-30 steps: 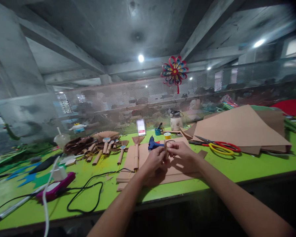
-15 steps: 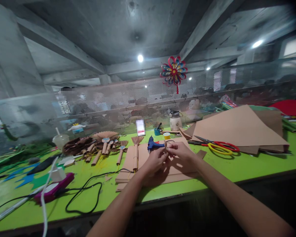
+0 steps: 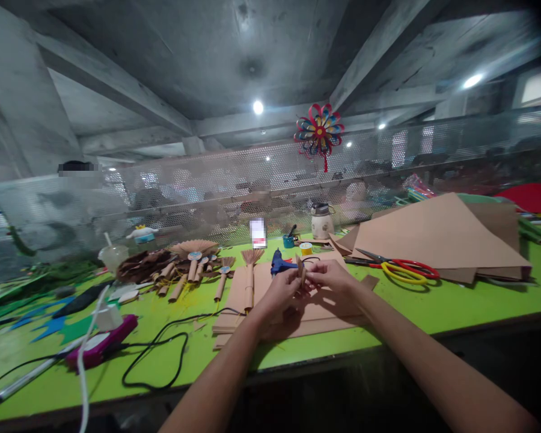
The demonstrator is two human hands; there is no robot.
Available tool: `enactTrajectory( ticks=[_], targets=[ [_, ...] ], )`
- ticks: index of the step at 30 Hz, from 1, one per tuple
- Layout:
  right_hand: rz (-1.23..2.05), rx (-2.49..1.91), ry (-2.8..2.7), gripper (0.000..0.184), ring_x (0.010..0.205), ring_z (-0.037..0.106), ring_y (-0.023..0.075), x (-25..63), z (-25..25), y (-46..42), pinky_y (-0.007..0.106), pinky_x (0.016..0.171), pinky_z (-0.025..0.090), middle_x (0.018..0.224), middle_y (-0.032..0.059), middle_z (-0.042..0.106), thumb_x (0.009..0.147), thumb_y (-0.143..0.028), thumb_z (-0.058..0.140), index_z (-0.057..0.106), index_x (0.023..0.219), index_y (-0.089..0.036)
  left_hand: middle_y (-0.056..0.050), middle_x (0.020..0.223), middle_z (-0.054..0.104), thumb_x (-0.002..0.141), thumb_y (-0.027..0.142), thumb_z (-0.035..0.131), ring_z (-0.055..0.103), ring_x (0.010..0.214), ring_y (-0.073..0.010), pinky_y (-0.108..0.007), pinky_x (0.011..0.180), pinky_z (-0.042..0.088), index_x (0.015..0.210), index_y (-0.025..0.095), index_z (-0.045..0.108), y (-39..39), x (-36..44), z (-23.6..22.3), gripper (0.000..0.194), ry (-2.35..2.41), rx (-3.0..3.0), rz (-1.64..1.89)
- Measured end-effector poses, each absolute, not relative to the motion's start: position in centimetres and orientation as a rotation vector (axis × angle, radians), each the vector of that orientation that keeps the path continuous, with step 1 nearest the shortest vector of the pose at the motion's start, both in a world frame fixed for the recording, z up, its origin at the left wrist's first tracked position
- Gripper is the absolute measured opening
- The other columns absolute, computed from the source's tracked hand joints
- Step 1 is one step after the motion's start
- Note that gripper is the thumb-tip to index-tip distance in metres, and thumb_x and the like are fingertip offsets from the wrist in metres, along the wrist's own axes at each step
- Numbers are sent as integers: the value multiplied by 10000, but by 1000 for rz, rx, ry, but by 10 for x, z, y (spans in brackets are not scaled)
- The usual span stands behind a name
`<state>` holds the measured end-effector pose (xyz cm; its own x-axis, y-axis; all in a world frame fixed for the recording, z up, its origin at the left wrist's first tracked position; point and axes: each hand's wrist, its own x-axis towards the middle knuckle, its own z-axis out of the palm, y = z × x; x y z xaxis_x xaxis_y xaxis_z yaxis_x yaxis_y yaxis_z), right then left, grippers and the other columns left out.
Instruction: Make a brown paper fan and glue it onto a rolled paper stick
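Observation:
Over the stacked brown paper sheets [image 3: 329, 310], both hands hold one small brown paper piece [image 3: 300, 270], seen nearly edge-on. My left hand [image 3: 285, 290] grips it from the left, with its fingers curled and partly hidden. The fingers of my right hand [image 3: 331, 276] pinch its right side. Just behind my left hand lies a blue glue gun [image 3: 281, 263], partly covered by the piece and my fingers. Left of it, a paper broom-shaped figure [image 3: 249, 282] with a pleated fan top lies on the sheets.
Pleated paper figures [image 3: 193, 264] are heaped on the left, near a purple power strip [image 3: 103, 344] and black cord [image 3: 184, 346]. Scissors [image 3: 403, 272] with red and yellow handles lie right, beside large brown paper [image 3: 437, 234]. Behind stand a jug [image 3: 321, 222] and yellow tape roll [image 3: 306, 248].
The small paper piece has turned slightly between my fingers and shows more of its face. Both hands stay in nearly the same place. A person's head in the background has shifted left.

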<state>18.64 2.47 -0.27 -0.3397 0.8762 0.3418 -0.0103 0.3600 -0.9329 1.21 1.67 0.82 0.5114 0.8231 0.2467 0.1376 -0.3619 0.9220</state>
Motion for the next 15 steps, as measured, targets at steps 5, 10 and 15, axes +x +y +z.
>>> enactTrajectory(
  ticks=[5,10,15],
  targets=[
    [1107,-781,-1660,262,558,509,122,186,-6,26,251,535,375,596,15,591,723,-393,693,636,652,-147,-88,792,658,849,352,519,609,667,-156,-271,623,469,848,112,631,16,14,5,265,841,1800,904],
    [1096,-786,-1649,269,556,499,122,186,-7,27,252,545,373,575,-4,566,697,-400,715,620,653,-153,-67,755,636,844,331,520,596,649,-143,-256,603,467,829,120,611,14,14,6,231,824,1798,888],
    [1121,-789,-1627,299,555,510,122,185,-4,24,250,545,381,583,-7,562,697,-424,711,599,636,-154,-86,813,639,856,423,528,591,631,-134,-235,542,455,947,109,608,10,14,6,337,787,1746,861]
  ],
)
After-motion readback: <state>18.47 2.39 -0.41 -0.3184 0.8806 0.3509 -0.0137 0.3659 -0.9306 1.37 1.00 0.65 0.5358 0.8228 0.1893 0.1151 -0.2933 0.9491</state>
